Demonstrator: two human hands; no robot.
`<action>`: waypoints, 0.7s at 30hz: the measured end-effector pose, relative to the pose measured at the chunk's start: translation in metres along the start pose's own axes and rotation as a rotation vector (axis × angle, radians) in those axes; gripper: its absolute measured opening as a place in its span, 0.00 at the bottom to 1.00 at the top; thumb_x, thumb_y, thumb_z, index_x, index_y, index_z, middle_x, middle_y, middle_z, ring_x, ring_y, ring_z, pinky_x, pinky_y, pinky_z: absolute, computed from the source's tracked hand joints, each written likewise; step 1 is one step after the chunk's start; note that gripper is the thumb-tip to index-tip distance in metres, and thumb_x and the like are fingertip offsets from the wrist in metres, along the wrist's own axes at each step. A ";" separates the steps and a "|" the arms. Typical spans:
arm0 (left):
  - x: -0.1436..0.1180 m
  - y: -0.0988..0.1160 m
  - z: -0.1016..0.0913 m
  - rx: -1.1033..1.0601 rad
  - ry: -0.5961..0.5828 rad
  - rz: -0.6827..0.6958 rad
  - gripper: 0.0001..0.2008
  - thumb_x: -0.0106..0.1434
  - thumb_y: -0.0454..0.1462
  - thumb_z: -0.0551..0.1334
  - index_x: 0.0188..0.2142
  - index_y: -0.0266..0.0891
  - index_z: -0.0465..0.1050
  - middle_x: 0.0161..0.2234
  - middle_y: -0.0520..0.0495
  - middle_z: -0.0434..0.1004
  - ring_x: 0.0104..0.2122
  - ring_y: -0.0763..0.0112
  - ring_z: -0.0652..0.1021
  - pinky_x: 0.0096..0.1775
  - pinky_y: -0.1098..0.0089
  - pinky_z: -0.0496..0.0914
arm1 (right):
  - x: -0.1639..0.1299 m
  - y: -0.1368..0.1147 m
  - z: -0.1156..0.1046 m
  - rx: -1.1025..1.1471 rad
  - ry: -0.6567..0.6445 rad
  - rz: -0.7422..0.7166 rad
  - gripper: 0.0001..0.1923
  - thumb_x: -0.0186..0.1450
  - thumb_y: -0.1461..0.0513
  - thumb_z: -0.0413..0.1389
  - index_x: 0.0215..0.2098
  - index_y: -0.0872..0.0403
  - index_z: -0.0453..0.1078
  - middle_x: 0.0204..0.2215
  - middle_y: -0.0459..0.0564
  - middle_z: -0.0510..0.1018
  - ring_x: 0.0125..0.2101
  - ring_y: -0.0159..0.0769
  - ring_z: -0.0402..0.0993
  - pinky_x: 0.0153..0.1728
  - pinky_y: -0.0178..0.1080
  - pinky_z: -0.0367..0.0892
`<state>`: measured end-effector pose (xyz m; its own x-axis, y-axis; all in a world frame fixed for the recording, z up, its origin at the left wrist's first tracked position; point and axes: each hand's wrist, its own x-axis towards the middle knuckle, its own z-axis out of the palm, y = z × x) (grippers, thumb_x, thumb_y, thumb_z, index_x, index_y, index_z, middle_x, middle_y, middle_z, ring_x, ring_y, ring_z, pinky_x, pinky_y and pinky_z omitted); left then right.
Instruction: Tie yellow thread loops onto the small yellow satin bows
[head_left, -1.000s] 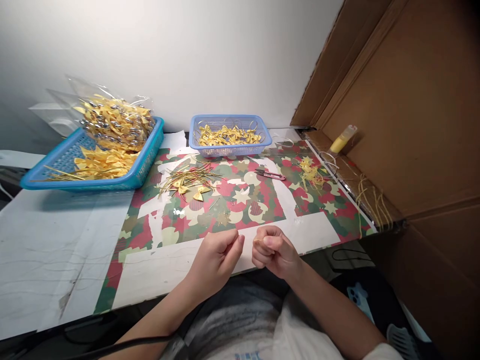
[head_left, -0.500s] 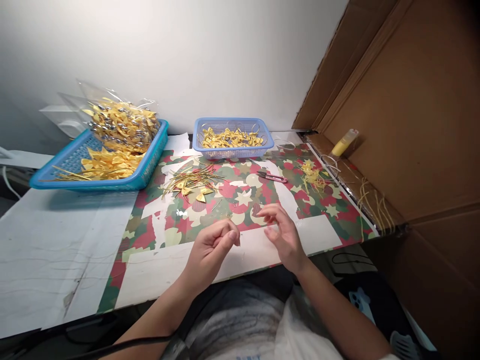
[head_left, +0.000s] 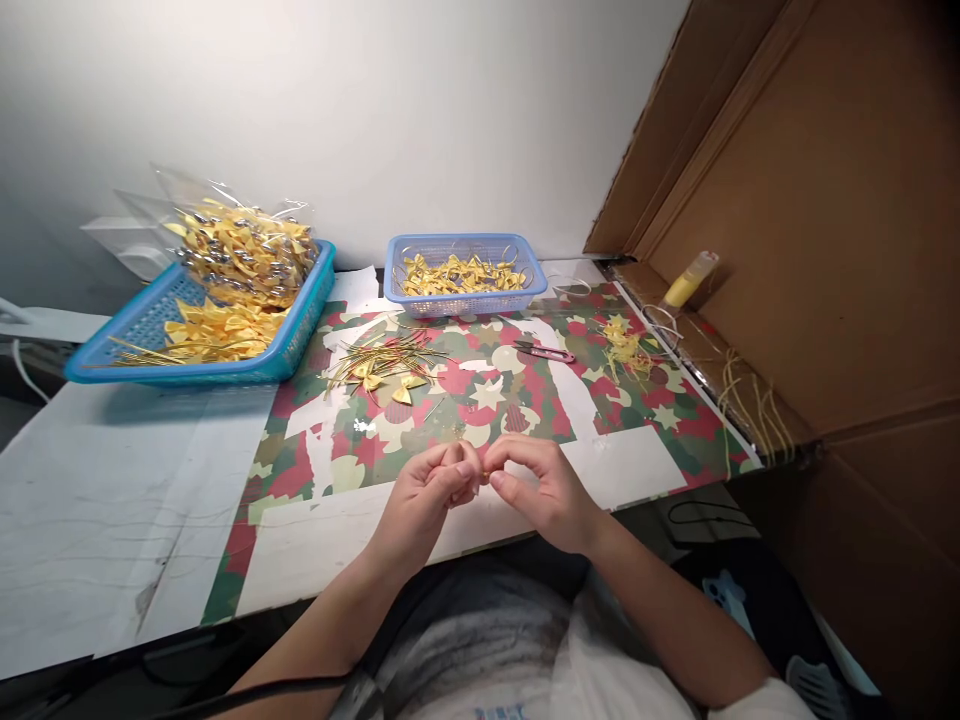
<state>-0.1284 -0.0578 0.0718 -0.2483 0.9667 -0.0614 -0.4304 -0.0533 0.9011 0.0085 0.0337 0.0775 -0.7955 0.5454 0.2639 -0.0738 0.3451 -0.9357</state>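
My left hand is closed, its thumb pressed against the curled fingers above the white strip at the table's front edge. My right hand meets it there, thumb and forefinger pinched together. A tiny gold-coloured bit shows between the two sets of fingertips; the rest of it is hidden, so its kind is unclear. Beyond the hands lie two loose yellow ribbon bows beside a pile of gold twist ties. Pink-handled thread snips rest farther back on the camouflage-patterned sheet.
At the left stands a blue basket holding yellow bows and a clear bag of more bows. A smaller periwinkle basket sits against the wall. Yellow thread scraps lie at the right, near a cardboard wall.
My right hand has moved left and slightly down, and its spread fingers have closed to a pinch against my left hand. The left hand has stayed nearly in place.
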 end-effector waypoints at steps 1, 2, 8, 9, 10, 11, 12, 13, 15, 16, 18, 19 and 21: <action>0.000 0.000 0.001 -0.006 0.002 -0.005 0.23 0.59 0.41 0.65 0.18 0.38 0.53 0.21 0.54 0.59 0.23 0.76 0.59 0.26 0.71 0.54 | 0.001 0.000 0.000 -0.015 -0.003 -0.011 0.08 0.64 0.64 0.52 0.28 0.55 0.70 0.26 0.47 0.74 0.31 0.32 0.69 0.37 0.37 0.64; 0.000 0.000 0.001 -0.009 0.006 -0.009 0.23 0.59 0.41 0.65 0.18 0.38 0.53 0.21 0.54 0.59 0.22 0.76 0.59 0.26 0.72 0.53 | 0.001 -0.001 0.000 -0.029 -0.003 -0.023 0.08 0.64 0.64 0.52 0.27 0.55 0.69 0.26 0.46 0.74 0.30 0.32 0.68 0.36 0.37 0.64; -0.001 0.002 0.001 -0.006 0.024 -0.038 0.23 0.59 0.41 0.64 0.18 0.38 0.52 0.21 0.54 0.60 0.22 0.77 0.58 0.25 0.72 0.53 | 0.004 0.000 0.001 -0.082 0.007 -0.092 0.10 0.63 0.65 0.51 0.25 0.54 0.69 0.24 0.47 0.75 0.27 0.32 0.69 0.34 0.37 0.63; 0.000 0.002 0.001 -0.003 0.029 -0.044 0.23 0.58 0.41 0.64 0.18 0.38 0.52 0.20 0.54 0.60 0.22 0.77 0.58 0.25 0.72 0.53 | 0.004 0.000 0.001 -0.090 0.012 -0.099 0.09 0.63 0.66 0.51 0.25 0.54 0.69 0.23 0.46 0.75 0.27 0.32 0.69 0.34 0.37 0.63; 0.000 0.002 0.001 -0.001 0.035 -0.051 0.22 0.58 0.40 0.64 0.18 0.38 0.51 0.20 0.54 0.59 0.22 0.77 0.58 0.25 0.72 0.53 | 0.004 0.000 0.001 -0.095 0.017 -0.103 0.09 0.62 0.66 0.51 0.25 0.54 0.68 0.23 0.46 0.75 0.27 0.32 0.69 0.34 0.38 0.63; 0.000 0.001 0.000 0.001 0.040 -0.056 0.22 0.58 0.40 0.64 0.18 0.38 0.51 0.19 0.54 0.59 0.22 0.77 0.58 0.26 0.72 0.53 | 0.004 -0.001 0.001 -0.098 0.023 -0.104 0.09 0.61 0.66 0.51 0.24 0.54 0.68 0.22 0.46 0.75 0.26 0.32 0.69 0.34 0.38 0.63; 0.000 0.001 0.000 0.004 0.044 -0.059 0.22 0.58 0.40 0.64 0.18 0.39 0.51 0.19 0.54 0.59 0.21 0.77 0.59 0.26 0.72 0.54 | 0.004 -0.001 0.001 -0.097 0.030 -0.103 0.09 0.60 0.66 0.51 0.23 0.54 0.67 0.21 0.45 0.74 0.26 0.32 0.68 0.34 0.38 0.64; 0.000 0.000 0.000 0.008 0.046 -0.058 0.22 0.58 0.39 0.64 0.18 0.39 0.50 0.18 0.54 0.59 0.21 0.76 0.59 0.27 0.72 0.54 | 0.003 -0.002 0.002 -0.094 0.039 -0.100 0.09 0.60 0.67 0.51 0.22 0.53 0.67 0.21 0.45 0.74 0.25 0.31 0.68 0.34 0.38 0.64; 0.001 -0.001 -0.001 0.020 0.048 -0.040 0.23 0.58 0.40 0.64 0.18 0.39 0.49 0.18 0.55 0.59 0.21 0.76 0.59 0.27 0.72 0.54 | 0.003 -0.002 0.002 -0.081 0.057 -0.095 0.09 0.58 0.67 0.51 0.21 0.53 0.65 0.19 0.44 0.73 0.24 0.31 0.66 0.33 0.38 0.64; 0.001 -0.001 -0.001 0.027 0.051 -0.024 0.24 0.59 0.40 0.64 0.18 0.39 0.49 0.18 0.55 0.58 0.21 0.77 0.59 0.26 0.72 0.53 | 0.003 -0.002 0.002 -0.073 0.065 -0.092 0.09 0.58 0.67 0.51 0.20 0.53 0.65 0.18 0.44 0.72 0.23 0.31 0.66 0.33 0.38 0.64; 0.001 -0.002 0.000 0.042 0.060 0.009 0.25 0.59 0.41 0.65 0.18 0.39 0.48 0.18 0.55 0.57 0.21 0.77 0.58 0.26 0.72 0.52 | 0.003 -0.002 0.002 -0.054 0.078 -0.085 0.09 0.57 0.67 0.51 0.19 0.52 0.64 0.18 0.44 0.71 0.23 0.31 0.65 0.32 0.38 0.64; 0.001 -0.002 0.000 0.049 0.063 0.024 0.25 0.59 0.42 0.65 0.18 0.39 0.49 0.18 0.55 0.57 0.21 0.77 0.58 0.25 0.72 0.52 | 0.003 -0.002 0.002 -0.041 0.083 -0.082 0.09 0.56 0.67 0.51 0.19 0.52 0.64 0.18 0.43 0.71 0.23 0.31 0.65 0.32 0.38 0.64; 0.001 -0.002 0.001 0.059 0.062 0.046 0.25 0.59 0.42 0.65 0.18 0.39 0.49 0.18 0.55 0.57 0.20 0.78 0.57 0.25 0.72 0.52 | 0.003 -0.003 0.003 -0.014 0.091 -0.078 0.09 0.56 0.67 0.51 0.19 0.53 0.64 0.18 0.44 0.71 0.23 0.31 0.66 0.32 0.37 0.64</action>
<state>-0.1274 -0.0565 0.0704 -0.3211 0.9460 -0.0440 -0.3657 -0.0810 0.9272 0.0048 0.0322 0.0799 -0.7298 0.5832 0.3568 -0.1246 0.3996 -0.9082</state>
